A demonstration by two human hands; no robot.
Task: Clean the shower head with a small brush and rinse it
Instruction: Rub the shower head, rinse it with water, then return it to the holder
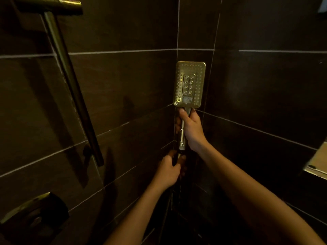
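Observation:
A rectangular gold shower head (pixel 190 84) stands upright in the corner of the dark tiled walls, its nozzle face turned toward me. My right hand (pixel 192 129) is closed around its metal handle just under the head. Right below the handle's end, my left hand (pixel 169 169) grips a dark thin thing that looks like the hose or its connector; the dim light hides which. No brush shows in the frame.
A metal riser rail (pixel 70 85) slants down the left wall from a bracket (pixel 49 4) at the top. A mixer control (pixel 33 213) juts out at the lower left. A shelf edge (pixel 316 161) pokes in on the right.

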